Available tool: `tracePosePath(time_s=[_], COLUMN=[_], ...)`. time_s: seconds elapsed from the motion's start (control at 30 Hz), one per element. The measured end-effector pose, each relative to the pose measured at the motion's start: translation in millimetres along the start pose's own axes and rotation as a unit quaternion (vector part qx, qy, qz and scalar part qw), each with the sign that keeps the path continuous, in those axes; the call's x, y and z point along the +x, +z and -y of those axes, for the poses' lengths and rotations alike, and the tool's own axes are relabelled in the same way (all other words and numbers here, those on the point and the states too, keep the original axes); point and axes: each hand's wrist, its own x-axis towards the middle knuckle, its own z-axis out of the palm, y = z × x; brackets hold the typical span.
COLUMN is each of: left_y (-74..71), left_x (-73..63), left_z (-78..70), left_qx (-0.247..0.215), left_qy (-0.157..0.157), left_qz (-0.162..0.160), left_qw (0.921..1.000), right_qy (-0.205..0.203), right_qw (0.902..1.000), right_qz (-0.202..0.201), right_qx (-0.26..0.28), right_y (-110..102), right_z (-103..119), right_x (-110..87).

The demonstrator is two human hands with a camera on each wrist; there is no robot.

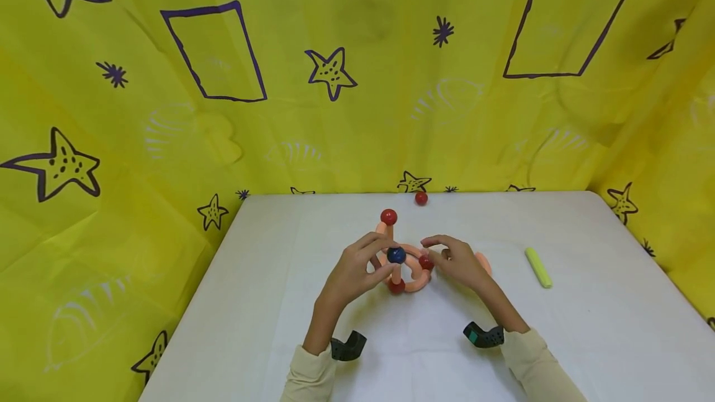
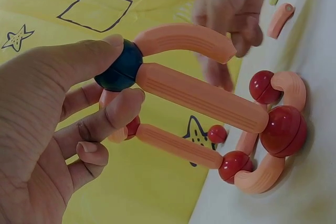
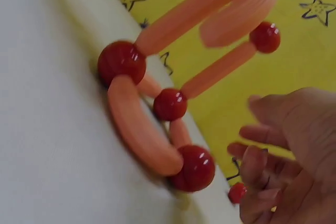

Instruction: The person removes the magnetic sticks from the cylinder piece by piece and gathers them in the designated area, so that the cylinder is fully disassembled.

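Note:
A frame of peach-coloured rods [image 2: 202, 98] and red balls [image 2: 283, 131] stands on the white table, its ring of curved rods at the bottom and two straight rods upright. On top of the nearer upright sits a blue ball [image 1: 396, 255]. My left hand [image 1: 354, 268] pinches that ball between thumb and fingers. From the ball a curved rod [image 2: 184, 40] juts out, its far end free. My right hand [image 1: 459, 262] is beside the frame's right-hand red ball [image 3: 194, 168], fingers loosely bent, apart from it and holding nothing visible.
A loose red ball [image 1: 421, 198] lies at the table's back edge. Right of my right hand are a loose curved peach rod [image 1: 483, 263] and a yellow-green rod [image 1: 539, 267]. A yellow patterned curtain [image 1: 357, 135] surrounds the white table [image 1: 251, 327].

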Motion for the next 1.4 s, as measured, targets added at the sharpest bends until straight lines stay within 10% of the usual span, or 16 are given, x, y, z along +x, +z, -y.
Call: tracePosePath(time_s=[0.2,0.43,0.87,1.4], left_y=[-0.7,-0.5,2.7,2.1], left_x=[0.4,1.3,1.7,0.0], left_z=[0.4,1.9,0.8,2.8], left_qx=[-0.003,-0.008,-0.02,-0.022], left_qy=[0.0,0.006,0.008,-0.005], left_qz=[0.004,0.004,-0.004,0.003], left_qw=[1.0,0.9999,0.9998,0.9997], right_qy=[-0.106,-0.197,-0.175,-0.122], right_qw=[0.9913,0.9791,0.983,0.9783], right_qz=[0.011,0.024,0.004,0.075], right_qx=[0.078,0.043,0.057,0.15], right_y=[-3.8,1.2,11.4,10.3], right_z=[17.4,31.2,35.8,39.5], right_x=[-7.1,-13.0,-17.7,-16.9])
